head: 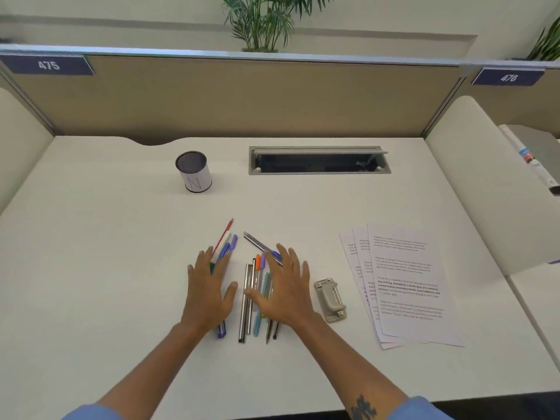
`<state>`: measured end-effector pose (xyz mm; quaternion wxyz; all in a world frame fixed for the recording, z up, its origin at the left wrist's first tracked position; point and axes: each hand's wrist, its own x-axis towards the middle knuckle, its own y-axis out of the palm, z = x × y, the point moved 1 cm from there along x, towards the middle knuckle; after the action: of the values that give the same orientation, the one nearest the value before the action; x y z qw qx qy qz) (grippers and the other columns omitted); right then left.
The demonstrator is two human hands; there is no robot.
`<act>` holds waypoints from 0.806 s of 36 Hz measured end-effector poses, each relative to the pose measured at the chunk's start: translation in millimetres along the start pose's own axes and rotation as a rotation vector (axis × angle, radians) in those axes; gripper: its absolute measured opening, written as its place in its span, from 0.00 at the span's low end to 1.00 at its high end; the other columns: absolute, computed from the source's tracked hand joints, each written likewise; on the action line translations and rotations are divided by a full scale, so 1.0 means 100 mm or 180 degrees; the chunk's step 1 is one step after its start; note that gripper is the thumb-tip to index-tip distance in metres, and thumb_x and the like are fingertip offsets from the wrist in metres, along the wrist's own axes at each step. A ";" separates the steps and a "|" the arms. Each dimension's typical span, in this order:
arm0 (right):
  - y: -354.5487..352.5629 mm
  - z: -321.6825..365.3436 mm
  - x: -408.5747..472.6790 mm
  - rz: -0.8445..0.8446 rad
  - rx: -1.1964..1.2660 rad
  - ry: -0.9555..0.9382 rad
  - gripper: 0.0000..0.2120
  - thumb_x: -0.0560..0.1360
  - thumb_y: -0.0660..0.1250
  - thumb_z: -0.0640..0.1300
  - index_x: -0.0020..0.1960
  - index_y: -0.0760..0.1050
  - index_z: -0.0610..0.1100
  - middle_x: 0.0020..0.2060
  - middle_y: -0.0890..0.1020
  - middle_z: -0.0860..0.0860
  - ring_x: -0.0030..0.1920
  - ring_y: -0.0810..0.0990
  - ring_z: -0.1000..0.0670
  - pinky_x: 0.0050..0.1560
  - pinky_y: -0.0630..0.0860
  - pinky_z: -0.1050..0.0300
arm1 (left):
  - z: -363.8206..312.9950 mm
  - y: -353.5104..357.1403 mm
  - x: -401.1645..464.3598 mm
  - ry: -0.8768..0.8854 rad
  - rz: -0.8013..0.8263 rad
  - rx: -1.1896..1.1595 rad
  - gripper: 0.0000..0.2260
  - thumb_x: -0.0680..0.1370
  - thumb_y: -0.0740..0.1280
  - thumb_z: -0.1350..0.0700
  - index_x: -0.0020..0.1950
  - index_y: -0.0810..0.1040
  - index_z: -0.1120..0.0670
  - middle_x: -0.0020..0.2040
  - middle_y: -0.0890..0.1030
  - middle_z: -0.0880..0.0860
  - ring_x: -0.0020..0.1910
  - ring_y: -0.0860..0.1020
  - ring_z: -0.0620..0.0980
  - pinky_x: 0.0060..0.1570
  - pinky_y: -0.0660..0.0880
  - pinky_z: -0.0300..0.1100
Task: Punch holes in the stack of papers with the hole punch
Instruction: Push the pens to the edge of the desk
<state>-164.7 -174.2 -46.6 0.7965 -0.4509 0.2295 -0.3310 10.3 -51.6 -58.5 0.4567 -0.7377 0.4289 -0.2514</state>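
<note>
Flat right hand lies just left of hole punch.

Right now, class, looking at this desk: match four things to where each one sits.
Things:
1. pen cup
2. hole punch
3. papers
4. pens

Places:
A. fanned out at the desk's right side
B. under and between the two hands
C. far left, standing upright
D. just right of the right hand

Pairs: 1-C, 2-D, 3-A, 4-B
</note>
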 end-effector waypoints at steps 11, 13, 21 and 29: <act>0.34 0.08 0.16 -0.0131 -0.0442 -0.0197 0.49 0.73 0.53 0.82 0.86 0.50 0.60 0.87 0.42 0.48 0.86 0.36 0.43 0.81 0.42 0.25 | 0.18 0.13 0.16 0.0392 0.0343 0.0329 0.32 0.84 0.52 0.46 0.88 0.52 0.51 0.88 0.46 0.56 0.87 0.45 0.60 0.84 0.50 0.67; 0.39 0.12 0.18 -0.0173 -0.0392 -0.0247 0.44 0.77 0.55 0.78 0.86 0.52 0.58 0.87 0.45 0.47 0.86 0.38 0.44 0.83 0.45 0.29 | 0.20 0.14 0.17 0.0378 0.0358 0.0261 0.31 0.85 0.52 0.49 0.88 0.50 0.51 0.88 0.44 0.55 0.88 0.44 0.58 0.85 0.49 0.65; 0.68 0.49 0.26 -0.0161 -0.0215 -0.0311 0.35 0.84 0.56 0.63 0.87 0.51 0.52 0.87 0.47 0.49 0.87 0.42 0.46 0.85 0.51 0.39 | 0.40 0.04 0.12 0.0380 0.0308 -0.0038 0.29 0.87 0.54 0.55 0.88 0.49 0.53 0.88 0.44 0.54 0.87 0.43 0.55 0.86 0.44 0.55; 1.04 1.05 0.37 -0.0045 -0.0155 -0.0295 0.33 0.85 0.53 0.57 0.87 0.49 0.50 0.87 0.47 0.48 0.87 0.41 0.46 0.86 0.49 0.41 | 0.86 -0.17 0.00 0.0149 0.0200 -0.0126 0.28 0.88 0.55 0.53 0.88 0.50 0.53 0.88 0.46 0.55 0.88 0.44 0.55 0.86 0.47 0.57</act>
<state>-36.6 -102.8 -87.6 0.7927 -0.4866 0.1972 -0.3097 82.6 -8.6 -82.7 0.4395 -0.7267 0.4673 -0.2456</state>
